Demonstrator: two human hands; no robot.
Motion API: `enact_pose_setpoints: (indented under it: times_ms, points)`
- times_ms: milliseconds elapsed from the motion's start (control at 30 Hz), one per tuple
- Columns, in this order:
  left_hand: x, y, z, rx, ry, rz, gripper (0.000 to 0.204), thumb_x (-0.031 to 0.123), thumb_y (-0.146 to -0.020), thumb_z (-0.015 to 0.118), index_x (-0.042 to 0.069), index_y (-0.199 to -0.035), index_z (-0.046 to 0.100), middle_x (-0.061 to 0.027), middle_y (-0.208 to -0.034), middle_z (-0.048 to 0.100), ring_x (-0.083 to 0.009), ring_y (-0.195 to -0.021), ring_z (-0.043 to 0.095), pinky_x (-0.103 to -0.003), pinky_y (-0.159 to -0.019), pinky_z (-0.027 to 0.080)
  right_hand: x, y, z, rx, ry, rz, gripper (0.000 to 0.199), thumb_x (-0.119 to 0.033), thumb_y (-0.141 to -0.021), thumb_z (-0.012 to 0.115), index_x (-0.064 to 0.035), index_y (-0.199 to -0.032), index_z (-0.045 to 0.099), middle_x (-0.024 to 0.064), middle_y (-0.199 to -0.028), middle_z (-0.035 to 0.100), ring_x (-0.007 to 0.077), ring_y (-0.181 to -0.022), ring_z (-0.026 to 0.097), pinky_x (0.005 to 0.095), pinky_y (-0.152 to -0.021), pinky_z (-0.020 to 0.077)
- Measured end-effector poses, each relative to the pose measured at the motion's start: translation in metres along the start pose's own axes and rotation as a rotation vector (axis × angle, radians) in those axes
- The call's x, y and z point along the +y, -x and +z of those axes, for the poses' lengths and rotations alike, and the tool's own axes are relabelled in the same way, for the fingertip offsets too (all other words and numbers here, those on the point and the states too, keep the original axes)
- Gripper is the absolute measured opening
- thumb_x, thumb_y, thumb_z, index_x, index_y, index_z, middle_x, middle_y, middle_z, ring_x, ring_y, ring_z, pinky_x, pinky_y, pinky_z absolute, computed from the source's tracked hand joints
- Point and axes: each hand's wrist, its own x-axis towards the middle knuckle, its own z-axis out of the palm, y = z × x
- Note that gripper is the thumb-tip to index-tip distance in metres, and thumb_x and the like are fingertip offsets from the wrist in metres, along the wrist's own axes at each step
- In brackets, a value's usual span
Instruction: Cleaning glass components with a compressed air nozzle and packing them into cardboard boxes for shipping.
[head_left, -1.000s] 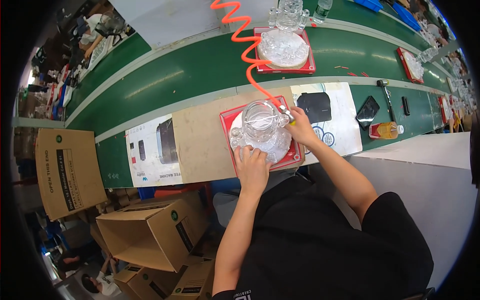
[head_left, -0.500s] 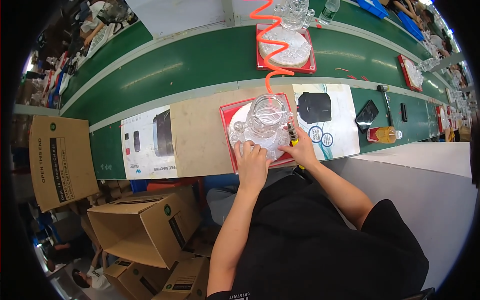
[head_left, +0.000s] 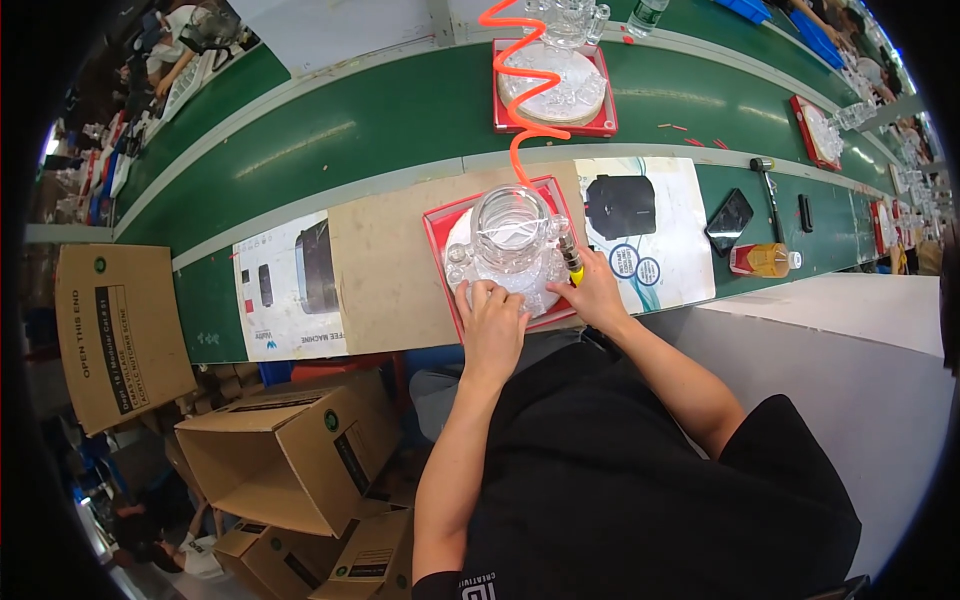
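Note:
A clear plastic piece with a round, jar-like upper part (head_left: pixel 510 228) stands on a white round base in a red tray (head_left: pixel 436 240), directly in front of me. My left hand (head_left: pixel 492 325) lies over the near left edge of the base, fingers curled down on the clear parts there. My right hand (head_left: pixel 597 292) is at the near right side, closed around a slim tool with a yellow collar and dark metal tip (head_left: pixel 571 258). The tool's tip points up beside the clear piece. Its lower part is hidden by the hand.
Flattened printed cardboard (head_left: pixel 385 270) covers the green bench under the tray. An orange coiled hose (head_left: pixel 530 100) hangs down behind the clear piece. Beyond it sits another red tray (head_left: pixel 500 110). A phone (head_left: pixel 730 222), hammer (head_left: pixel 771 195) and drink bottle (head_left: pixel 765 260) lie right; cartons (head_left: pixel 265 450) stand left.
The whole view has shifted slightly, so the bench things appear further left. The tool in my right hand leans a little more to the left. Both hands remain at the same piece.

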Motion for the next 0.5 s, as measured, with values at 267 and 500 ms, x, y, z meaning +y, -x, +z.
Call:
enact_pose_setpoints:
  times_ms: [267, 500]
  points:
    - [-0.017, 0.004, -0.026, 0.222, 0.258, -0.102, 0.044, 0.014, -0.078, 0.075, 0.003, -0.118, 0.06, -0.0154, -0.12, 0.057, -0.0338, -0.119, 0.049, -0.047, -0.105, 0.036, 0.008, 0.0, 0.001, 0.013, 0.002, -0.005, 0.062, -0.018, -0.067, 0.084, -0.0008, -0.121, 0.059, 0.0139, -0.114, 0.063, 0.0342, -0.099, 0.052, 0.0412, -0.091, 0.0449]
    - [-0.036, 0.007, 0.0, 0.078, 0.557, -0.562, 0.082, 0.028, -0.079, 0.074, -0.001, -0.144, 0.033, -0.0243, -0.143, 0.042, -0.0399, -0.13, 0.044, -0.044, -0.104, 0.04, 0.004, -0.001, 0.0, -0.054, 0.023, -0.015, 0.071, -0.024, -0.069, 0.085, 0.006, -0.125, 0.055, 0.0165, -0.122, 0.06, 0.0364, -0.107, 0.052, 0.0407, -0.094, 0.0456]
